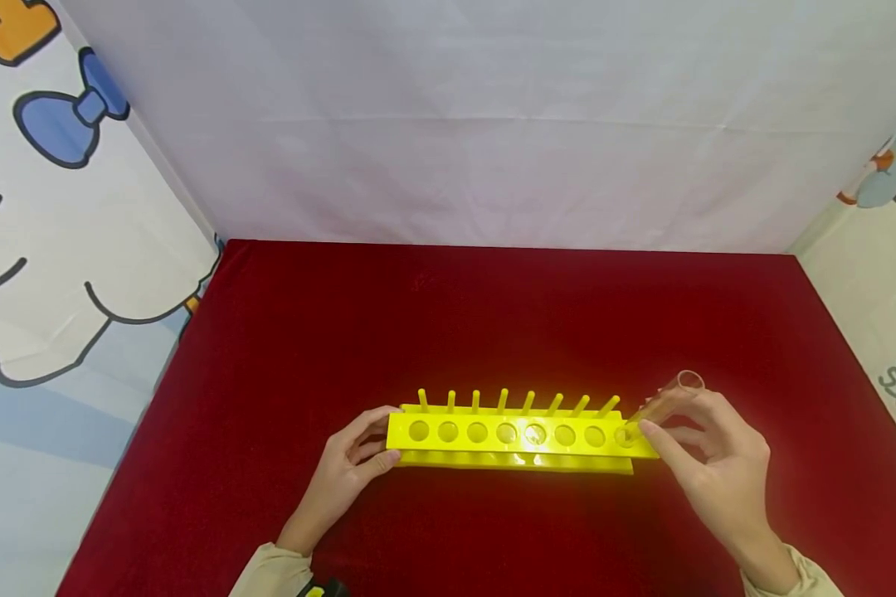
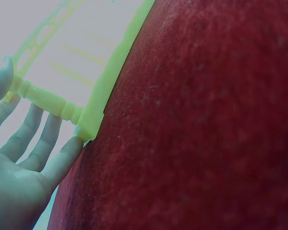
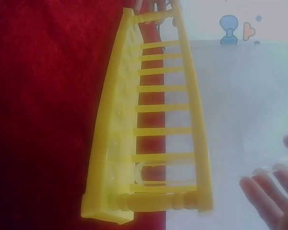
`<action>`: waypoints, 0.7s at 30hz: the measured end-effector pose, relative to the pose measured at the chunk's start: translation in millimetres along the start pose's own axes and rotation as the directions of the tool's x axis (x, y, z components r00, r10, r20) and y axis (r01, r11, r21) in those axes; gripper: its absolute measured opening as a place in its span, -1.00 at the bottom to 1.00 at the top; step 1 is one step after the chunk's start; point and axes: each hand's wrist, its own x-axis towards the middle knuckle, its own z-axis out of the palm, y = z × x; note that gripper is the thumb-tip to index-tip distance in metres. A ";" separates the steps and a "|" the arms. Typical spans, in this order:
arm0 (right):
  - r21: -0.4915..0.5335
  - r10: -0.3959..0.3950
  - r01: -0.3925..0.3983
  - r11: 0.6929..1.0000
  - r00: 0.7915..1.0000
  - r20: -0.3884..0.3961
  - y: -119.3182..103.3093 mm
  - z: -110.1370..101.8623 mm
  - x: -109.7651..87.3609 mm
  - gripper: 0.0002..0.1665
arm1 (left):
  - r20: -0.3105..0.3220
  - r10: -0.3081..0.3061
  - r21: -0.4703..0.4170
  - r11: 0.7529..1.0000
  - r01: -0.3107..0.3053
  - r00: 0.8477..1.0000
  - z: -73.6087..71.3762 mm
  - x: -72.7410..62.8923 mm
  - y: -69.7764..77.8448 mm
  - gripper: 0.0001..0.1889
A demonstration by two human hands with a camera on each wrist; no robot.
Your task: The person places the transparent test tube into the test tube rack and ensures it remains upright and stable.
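Note:
A bright yellow test tube rack stands on the red cloth, with a row of round holes in its top and upright pegs along its back. My left hand grips the rack's left end; in the left wrist view its fingers lie along the turned end post. At the right end, my right hand pinches a clear glass test tube. This tube leans to the right, its lower end in the rightmost hole. Through the rack's open side in the right wrist view, part of the tube shows faintly.
Red cloth covers the table. A pale curtain hangs behind its far edge. Printed panels with cartoon figures stand at the left and right. Something dark with a yellow mark sits by the left sleeve.

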 end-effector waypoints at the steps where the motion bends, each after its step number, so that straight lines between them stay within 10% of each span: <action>1: 0.001 0.001 -0.001 1.000 1.000 -0.002 0.9 -0.1 -0.4 -0.56 | 0.001 0.002 0.001 1.000 -0.002 1.000 0.0 0.0 0.0 -0.55; 21: 0.124 0.022 -0.021 0.992 1.000 -0.013 3.0 2.2 -4.1 -0.59 | -0.002 0.003 -0.004 1.000 -0.003 1.000 0.1 0.1 0.7 -0.55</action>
